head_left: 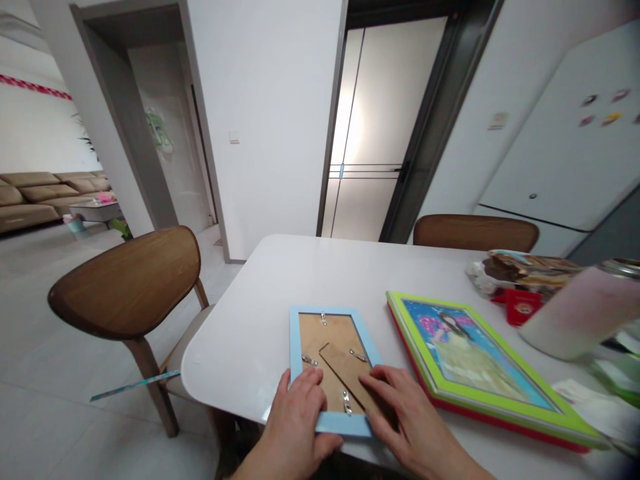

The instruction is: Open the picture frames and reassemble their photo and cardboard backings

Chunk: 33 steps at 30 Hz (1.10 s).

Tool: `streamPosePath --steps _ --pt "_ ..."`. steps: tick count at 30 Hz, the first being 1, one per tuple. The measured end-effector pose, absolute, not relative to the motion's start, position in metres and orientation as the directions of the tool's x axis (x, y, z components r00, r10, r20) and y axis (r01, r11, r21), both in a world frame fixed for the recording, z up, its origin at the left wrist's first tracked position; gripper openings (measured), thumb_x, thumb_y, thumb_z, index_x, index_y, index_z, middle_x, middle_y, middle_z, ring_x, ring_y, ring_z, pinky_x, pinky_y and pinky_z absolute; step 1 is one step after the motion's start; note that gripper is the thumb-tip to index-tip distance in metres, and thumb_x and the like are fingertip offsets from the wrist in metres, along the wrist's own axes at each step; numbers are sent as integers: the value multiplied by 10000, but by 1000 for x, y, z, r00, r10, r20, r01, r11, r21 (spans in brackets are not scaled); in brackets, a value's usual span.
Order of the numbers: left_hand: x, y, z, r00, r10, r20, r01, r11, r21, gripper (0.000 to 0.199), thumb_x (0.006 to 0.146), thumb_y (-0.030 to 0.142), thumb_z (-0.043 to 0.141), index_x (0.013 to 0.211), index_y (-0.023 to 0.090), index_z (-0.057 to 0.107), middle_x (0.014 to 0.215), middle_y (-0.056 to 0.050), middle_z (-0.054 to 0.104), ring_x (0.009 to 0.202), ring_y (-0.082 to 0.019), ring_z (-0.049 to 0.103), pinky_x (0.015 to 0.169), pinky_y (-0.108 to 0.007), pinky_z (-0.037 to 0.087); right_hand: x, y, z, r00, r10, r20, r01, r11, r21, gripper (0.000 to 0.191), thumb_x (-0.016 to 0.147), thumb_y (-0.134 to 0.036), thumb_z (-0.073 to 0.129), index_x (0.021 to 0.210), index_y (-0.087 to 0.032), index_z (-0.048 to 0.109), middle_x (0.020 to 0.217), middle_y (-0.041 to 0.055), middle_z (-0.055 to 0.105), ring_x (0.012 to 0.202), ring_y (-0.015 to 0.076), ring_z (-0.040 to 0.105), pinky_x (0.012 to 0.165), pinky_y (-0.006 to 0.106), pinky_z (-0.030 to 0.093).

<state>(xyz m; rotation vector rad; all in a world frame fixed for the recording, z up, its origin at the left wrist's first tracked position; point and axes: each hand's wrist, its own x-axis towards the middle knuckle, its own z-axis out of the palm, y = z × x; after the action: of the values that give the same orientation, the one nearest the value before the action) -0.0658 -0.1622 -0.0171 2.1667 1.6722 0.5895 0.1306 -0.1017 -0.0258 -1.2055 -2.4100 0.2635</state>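
A light blue picture frame [295, 333] lies face down on the white table, its brown backing board [333, 330] showing with several small metal clips around it. A brown stand flap [345, 370] sits at an angle on the backing. My left hand [296, 417] rests on the frame's near left corner, fingers curled over its edge and thumb at the near edge. At the near right side, my right hand [407, 410] has its fingers closed around the lower part of the stand flap, beside the frame's edge.
Right of the frame lies a green-edged picture [465, 353] on a red one. Beyond are a pinkish bottle [580, 313], a red packet [523, 307] and wrappers. Wooden chairs stand left [135, 287] and behind the table [475, 232].
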Motion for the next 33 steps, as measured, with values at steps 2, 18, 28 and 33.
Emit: streamPosePath --steps 2,18,28,33 --pt "-67 -162 -17 221 970 98 831 -239 501 323 602 313 685 858 198 525 1269 -84 422 1180 -229 339 989 -483 168 127 -92 -23 -492 820 293 744 571 -347 339 741 -271 425 1008 -136 586 965 123 539 910 217 492 829 350 387" --pt "-69 -163 -10 225 971 78 832 -233 503 298 612 285 664 856 192 519 1267 -88 424 1182 -226 340 991 -464 176 111 -49 -19 -351 915 199 841 402 -363 179 711 -159 404 683 -161 580 736 30 482 667 132 497 651 246 380" --pt "-71 -164 -9 239 968 79 831 -246 500 308 596 266 686 844 191 519 1256 -85 439 1175 -217 352 988 -463 187 108 -50 -19 -348 919 183 832 393 -391 205 758 -203 397 703 -167 591 735 34 500 681 140 514 662 254 386" --pt "-75 -164 -11 235 968 85 830 -245 501 315 590 282 691 836 198 513 1257 -73 438 1174 -211 352 985 -463 194 111 -61 -12 -427 874 233 768 487 -416 221 779 -235 405 812 -155 609 826 71 528 771 161 516 716 283 389"
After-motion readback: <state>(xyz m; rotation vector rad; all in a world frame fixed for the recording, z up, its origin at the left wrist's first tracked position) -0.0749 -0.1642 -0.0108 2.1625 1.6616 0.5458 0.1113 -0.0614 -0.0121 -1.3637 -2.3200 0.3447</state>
